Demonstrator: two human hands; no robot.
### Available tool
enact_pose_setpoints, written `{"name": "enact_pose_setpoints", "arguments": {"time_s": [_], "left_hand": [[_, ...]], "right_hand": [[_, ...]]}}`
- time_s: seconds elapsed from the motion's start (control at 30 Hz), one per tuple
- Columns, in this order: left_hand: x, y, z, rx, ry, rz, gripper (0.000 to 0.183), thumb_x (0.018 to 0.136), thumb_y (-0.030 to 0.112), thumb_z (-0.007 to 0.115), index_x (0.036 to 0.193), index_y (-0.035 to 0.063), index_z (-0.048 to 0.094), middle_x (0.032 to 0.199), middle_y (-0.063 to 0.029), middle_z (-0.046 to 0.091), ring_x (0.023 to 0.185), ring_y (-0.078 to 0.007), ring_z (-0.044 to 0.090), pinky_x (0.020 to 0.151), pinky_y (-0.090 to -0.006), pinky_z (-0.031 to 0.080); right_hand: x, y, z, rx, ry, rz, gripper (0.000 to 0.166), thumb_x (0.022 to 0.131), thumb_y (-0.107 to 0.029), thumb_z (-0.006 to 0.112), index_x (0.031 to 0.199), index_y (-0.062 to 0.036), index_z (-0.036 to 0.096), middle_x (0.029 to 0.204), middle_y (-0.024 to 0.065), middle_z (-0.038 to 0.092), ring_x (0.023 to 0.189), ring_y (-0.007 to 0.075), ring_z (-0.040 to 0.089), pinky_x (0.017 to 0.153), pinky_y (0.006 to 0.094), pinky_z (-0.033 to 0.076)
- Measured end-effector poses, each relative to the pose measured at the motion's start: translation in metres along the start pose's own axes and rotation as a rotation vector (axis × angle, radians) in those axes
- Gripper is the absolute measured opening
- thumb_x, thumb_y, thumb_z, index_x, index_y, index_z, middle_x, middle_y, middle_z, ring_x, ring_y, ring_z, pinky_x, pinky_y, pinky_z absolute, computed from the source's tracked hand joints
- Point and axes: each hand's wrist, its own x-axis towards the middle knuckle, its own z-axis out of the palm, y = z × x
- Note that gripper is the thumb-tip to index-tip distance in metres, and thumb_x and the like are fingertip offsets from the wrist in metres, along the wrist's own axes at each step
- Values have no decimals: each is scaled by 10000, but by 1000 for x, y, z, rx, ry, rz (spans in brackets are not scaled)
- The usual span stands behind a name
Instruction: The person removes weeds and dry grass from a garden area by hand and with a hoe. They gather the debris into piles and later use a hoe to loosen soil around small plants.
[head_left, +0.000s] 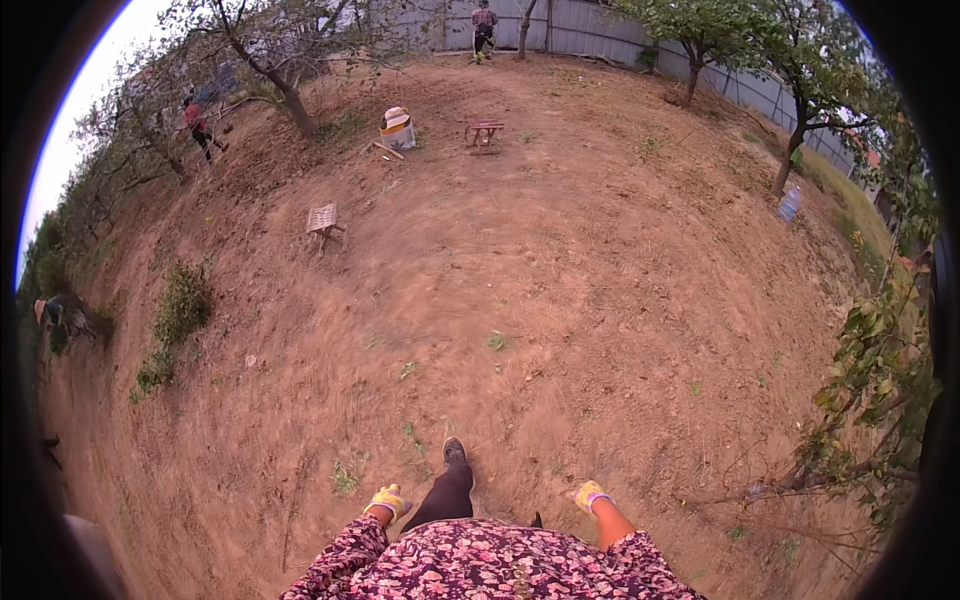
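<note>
My left hand (388, 500), in a yellow and white work glove, hangs low beside my dark trouser leg. On the other side my right hand (589, 496), gloved the same way, hangs away from my body over bare soil. Neither glove shows a held object, but the fingers are too small to read clearly. Between the hands, one dark shoe (454, 451) is forward on the reddish dirt. Small green weeds (343, 478) lie on the ground just beyond my left hand.
Ahead stand a folding stool (323, 219), a red stool (485, 133) and a bucket (397, 133) topped by a hat. Leafy branches (862, 420) reach in at right, near a plastic bottle (789, 203) by a tree. One person (196, 124) is far left, another (484, 28) by the metal fence.
</note>
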Motion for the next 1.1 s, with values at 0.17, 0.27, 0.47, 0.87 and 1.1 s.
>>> {"name": "enact_pose_setpoints", "arguments": {"time_s": [0.17, 0.27, 0.47, 0.87, 1.1], "left_hand": [[65, -58, -31, -71, -147, -238, 579, 727, 365, 523, 1208, 65, 405, 1250, -177, 387, 1139, -321, 396, 915, -376, 361], [122, -40, -50, 25, -79, -161, 577, 730, 375, 521, 1199, 54, 424, 1221, -178, 423, 1118, -306, 427, 901, -367, 377], [161, -15, -141, -99, -20, -184, 545, 719, 329, 527, 1182, 60, 428, 1207, -187, 432, 1112, -317, 430, 899, -377, 380], [257, 81, -246, -66, -13, -75, 564, 711, 361, 549, 1176, 63, 437, 1208, -197, 428, 1124, -321, 415, 911, -371, 365], [310, 102, -286, 28, -186, -111, 592, 714, 393, 520, 1186, 46, 434, 1231, -186, 411, 1133, -304, 412, 915, -363, 361]], "right_hand": [[24, 4, -51, -210, -158, -152, 361, 846, -291, 319, 1147, -185, 487, 1117, 102, 526, 1027, 274, 502, 853, 360, 409], [45, 64, -49, -358, -103, -96, 365, 839, -269, 316, 1175, -230, 454, 1141, 77, 517, 1014, 262, 515, 842, 368, 415], [78, 3, -164, -383, -173, -86, 377, 846, -309, 308, 1162, -188, 475, 1180, 76, 487, 1045, 273, 490, 871, 356, 396], [236, 7, -310, 156, -12, 148, 487, 806, -455, 389, 1087, -88, 542, 1161, 117, 486, 1090, 276, 447, 923, 341, 348], [312, 73, -328, -52, -63, 79, 370, 852, -350, 339, 1129, -176, 514, 1092, 175, 524, 1036, 277, 495, 886, 369, 378]]}}
